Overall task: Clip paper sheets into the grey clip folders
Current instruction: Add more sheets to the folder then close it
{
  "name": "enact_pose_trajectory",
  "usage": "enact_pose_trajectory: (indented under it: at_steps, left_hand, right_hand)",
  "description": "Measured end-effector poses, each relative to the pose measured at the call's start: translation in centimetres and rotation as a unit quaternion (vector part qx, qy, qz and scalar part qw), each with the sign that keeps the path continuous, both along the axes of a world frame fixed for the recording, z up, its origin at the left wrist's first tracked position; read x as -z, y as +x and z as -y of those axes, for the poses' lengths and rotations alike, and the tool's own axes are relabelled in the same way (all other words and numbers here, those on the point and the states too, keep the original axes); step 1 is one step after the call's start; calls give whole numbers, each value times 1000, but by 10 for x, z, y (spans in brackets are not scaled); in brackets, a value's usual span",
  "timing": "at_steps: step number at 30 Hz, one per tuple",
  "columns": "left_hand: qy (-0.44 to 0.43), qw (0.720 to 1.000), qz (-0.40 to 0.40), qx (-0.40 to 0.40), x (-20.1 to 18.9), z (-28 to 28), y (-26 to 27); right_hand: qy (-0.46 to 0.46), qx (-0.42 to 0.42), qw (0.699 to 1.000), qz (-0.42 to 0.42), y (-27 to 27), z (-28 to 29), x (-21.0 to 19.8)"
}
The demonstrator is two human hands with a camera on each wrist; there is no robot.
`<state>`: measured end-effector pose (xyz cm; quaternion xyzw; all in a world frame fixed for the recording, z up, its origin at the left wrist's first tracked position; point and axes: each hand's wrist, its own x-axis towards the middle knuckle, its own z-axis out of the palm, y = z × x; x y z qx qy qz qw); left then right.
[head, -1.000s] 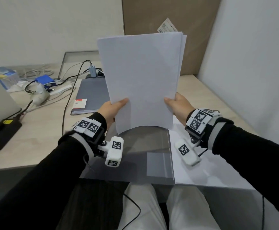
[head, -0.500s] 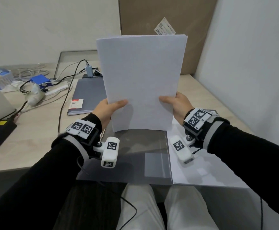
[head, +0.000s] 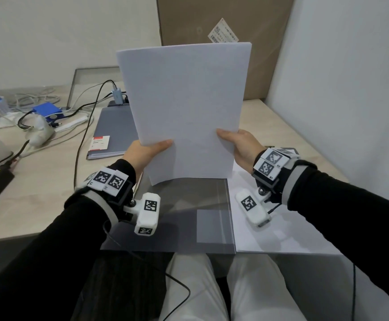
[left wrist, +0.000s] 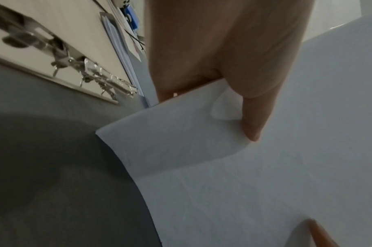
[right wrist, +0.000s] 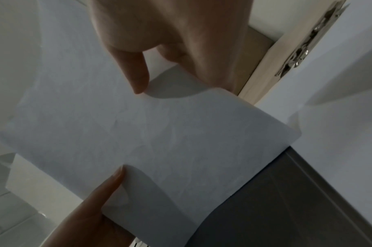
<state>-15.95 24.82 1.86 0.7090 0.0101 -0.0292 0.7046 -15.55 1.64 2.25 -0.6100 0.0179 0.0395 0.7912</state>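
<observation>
- We see a stack of white paper sheets held upright above the counter, its bottom edge meeting the dark inner cover of an open grey clip folder that lies flat at the near edge.
- The sheets are blank on the side facing us, squared at the top, and bowed a little along the bottom.
- The folder's right half is covered by a white sheet; a metal clip shows along its far edge in the left wrist view.
- A second, closed grey folder lies farther back on the left, with a white and red label whose print we cannot read.
- A shipping label sits on the brown cardboard behind; its text is too small to read.
- Our left hand pinches the stack's lower left edge, thumb in front, fingers behind.
- Our right hand pinches the lower right edge the same way, thumb pressed on the front.
- Both wrists carry white trackers with black square markers, over black sleeves.
</observation>
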Motion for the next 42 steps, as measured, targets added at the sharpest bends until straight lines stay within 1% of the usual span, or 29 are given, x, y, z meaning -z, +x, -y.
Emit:
enact_pose_trajectory:
  at_steps: [2,4,5,7,8,10,12,14,16,18,19,20,22,23,24,26,27,28,30,32,38,40,42]
  left_hand:
    - [6,1000,2,-4,1,-1,0]
    - [-1,1000,-1,-9,1,-1,-1]
    - [-8,1000,-2,-15,1,-1,0]
    - [-23,999,-6,-28,1,1,-1]
    - [-28,999,-9,-34,1,2,-2]
    - [-33,999,-16,-36,2,4,-3]
    - [-13,1000,-14,-18,2,7,-5]
    - [47,999,-7,-1,3,10,-5]
    - [130,991,-11,7,5,10,-5]
    - [228,973,-19,25,9,9,-5]
    - [282,958,-15,51,12,11,-6]
    - [328,940,-8,93,14,14,-9]
    - [382,905,-15,188,17,26,-16]
    - [414,881,-22,228,19,33,-19]
    - [457,850,-25,261,20,39,-22]
    - [537,787,-34,302,24,48,-22]
    - [561,763,-48,318,26,50,-21]
    - [578,744,-61,330,27,53,-21]
    - [598,720,-70,346,31,56,-19]
    - [603,714,-74,347,32,61,-19]
    - [607,719,-71,332,33,96,-18]
    - [605,723,-50,329,31,113,-19]
    - [599,732,-35,323,28,123,-18]
  right_hand:
    - [-37,5,999,12,-1,-2,-1]
    - [-115,12,993,20,0,-1,-1]
    - [-171,20,985,20,0,1,0]
    - [-287,37,957,27,-1,6,1]
    - [-324,45,944,35,-2,9,2]
    - [-336,66,938,46,-7,13,3]
    - [-345,106,931,56,-7,19,3]
    - [-344,139,927,51,-9,31,0]
    - [-330,160,930,25,-13,46,-4]
    - [-319,177,931,-12,-16,65,-7]
    - [-308,185,933,-31,-19,74,-7]
    - [-294,192,935,-48,-20,82,-7]
    - [-275,195,938,-81,-22,98,-4]
    - [-275,192,938,-92,-24,104,-3]
    - [-280,188,936,-104,-24,110,-2]
    - [-284,189,932,-125,-24,122,-1]
    - [-278,193,932,-134,-24,127,0]
    - [-270,197,932,-140,-25,131,1]
    - [-267,195,932,-150,-24,139,3]
    - [-272,182,933,-150,-21,145,5]
    - [-292,161,933,-137,-12,161,2]
    - [-296,157,932,-140,-9,168,1]
    - [-272,169,936,-143,-7,171,1]
